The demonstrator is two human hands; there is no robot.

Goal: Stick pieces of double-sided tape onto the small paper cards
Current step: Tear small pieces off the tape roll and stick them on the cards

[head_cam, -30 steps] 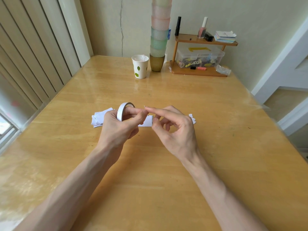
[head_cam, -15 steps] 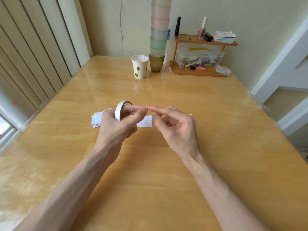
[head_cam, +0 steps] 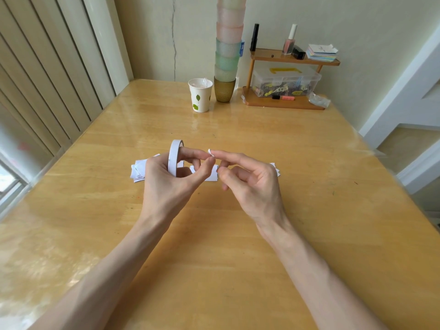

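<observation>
Left hand point(head_cam: 166, 186): fingers curled through the white ring-shaped double-sided tape roll point(head_cam: 173, 158), gripping it upright. Right hand point(head_cam: 252, 184): index finger extended, other fingers loosely curled and holding nothing. Its tip touches a small white tape piece point(head_cam: 210, 151) just right of the roll. White rectangular paper cards point(head_cam: 212, 175) lie beneath the roll.

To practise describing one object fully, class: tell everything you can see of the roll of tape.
The roll of tape is a narrow white ring, papery-looking, with little wound on it. It stands on edge above the table, over the paper cards. The left hand holds it, a finger through its hole. A small white scrap shows at the left fingertips, touched by a forefinger of the right hand; whether it is joined to the roll cannot be told.
</observation>
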